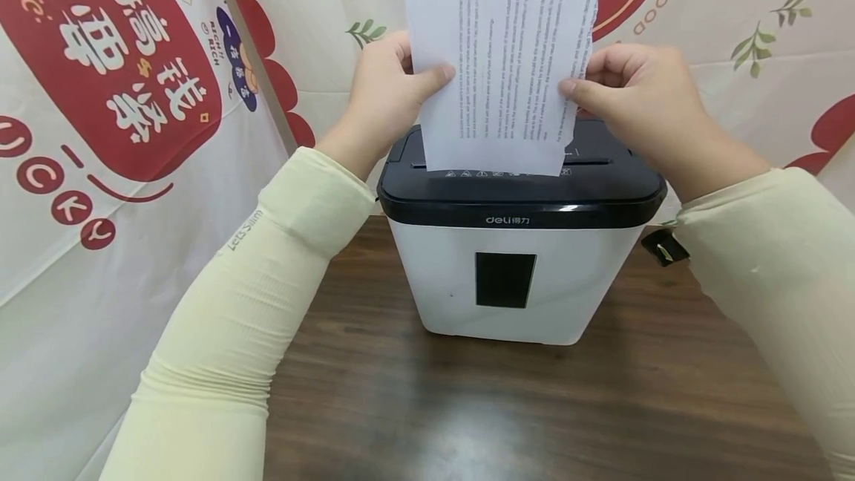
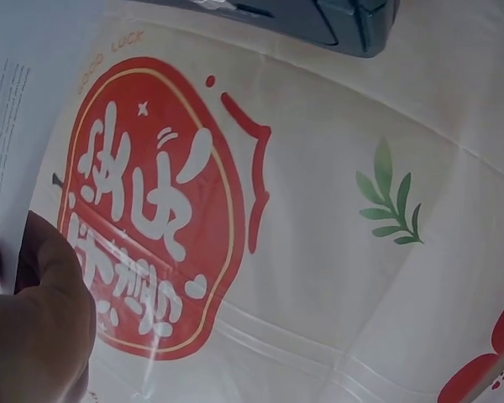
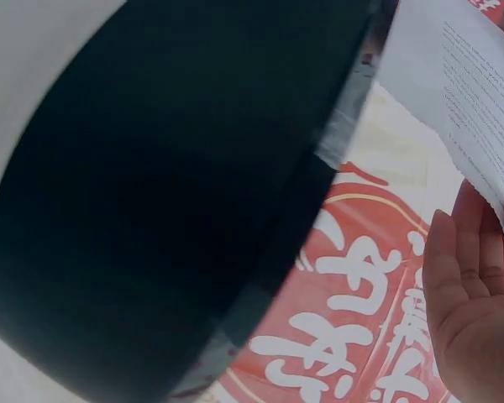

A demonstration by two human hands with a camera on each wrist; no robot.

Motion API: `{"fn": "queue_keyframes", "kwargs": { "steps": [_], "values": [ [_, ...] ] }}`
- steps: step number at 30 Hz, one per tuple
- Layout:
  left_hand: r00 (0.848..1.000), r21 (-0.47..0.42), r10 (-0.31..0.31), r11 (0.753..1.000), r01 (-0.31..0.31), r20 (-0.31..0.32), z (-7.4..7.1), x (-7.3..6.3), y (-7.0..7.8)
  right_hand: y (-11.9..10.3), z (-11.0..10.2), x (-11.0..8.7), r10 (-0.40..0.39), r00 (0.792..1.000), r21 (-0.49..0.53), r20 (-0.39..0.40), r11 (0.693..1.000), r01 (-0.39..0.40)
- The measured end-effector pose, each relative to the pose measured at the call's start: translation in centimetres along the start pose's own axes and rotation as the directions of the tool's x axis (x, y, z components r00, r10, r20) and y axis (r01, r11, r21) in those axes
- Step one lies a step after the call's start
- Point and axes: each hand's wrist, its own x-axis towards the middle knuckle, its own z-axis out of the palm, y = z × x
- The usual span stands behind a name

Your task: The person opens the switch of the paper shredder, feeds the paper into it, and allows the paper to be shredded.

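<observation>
A printed sheet of paper (image 1: 494,36) stands upright over the top of a white and black paper shredder (image 1: 441,266). Its right edge is torn and ragged. My left hand (image 1: 390,91) pinches the sheet's left edge, thumb on the printed face. On the torn right edge, my right hand (image 1: 641,87) pinches with its thumb in front. The paper's lower edge is in front of or at the slot (image 1: 591,162); I cannot tell whether it has entered. In the right wrist view, the right hand (image 3: 479,294) has its fingers behind the paper (image 3: 479,92).
The shredder stands on a dark wooden table (image 1: 454,407). A small black object (image 1: 664,247) lies by its right side, partly behind the right sleeve. White cloth with red prints (image 1: 140,73) hangs at the left and behind.
</observation>
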Motion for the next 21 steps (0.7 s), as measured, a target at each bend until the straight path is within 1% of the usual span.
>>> {"fn": "queue_keyframes", "kwargs": {
  "steps": [3, 5, 9, 13, 18, 21],
  "values": [
    [1.0, 0.007, 0.002, 1.0, -0.002, -0.002, 0.2, 0.3, -0.4, 0.2, 0.0, 0.2, 0.011, 1.0, -0.014, 0.001, 1.0, -0.011],
    [1.0, 0.009, 0.015, 1.0, -0.014, -0.006, 0.3, 0.5, -0.7, 0.3, 0.0, 0.3, 0.018, 1.0, -0.016, 0.002, 1.0, -0.018],
    [1.0, 0.019, 0.026, 0.999, -0.026, -0.006, 0.5, 0.7, -0.9, 0.6, -0.1, 0.7, 0.03, 1.0, -0.005, 0.006, 1.0, -0.03],
    [1.0, 0.037, 0.021, 0.999, -0.02, -0.007, 0.6, 0.9, -0.9, 0.9, -0.2, 1.1, 0.039, 0.999, 0.006, 0.007, 0.999, -0.039],
    [1.0, 0.043, 0.015, 0.999, -0.015, -0.003, 0.8, 1.0, -1.1, 1.3, -0.2, 1.4, 0.048, 0.999, -0.004, 0.008, 0.999, -0.048],
    [1.0, 0.056, -0.001, 0.998, 0.001, 0.002, 0.8, 1.1, -1.3, 1.5, -0.1, 1.6, 0.054, 0.998, -0.017, 0.016, 0.998, -0.054]
  ]
}}
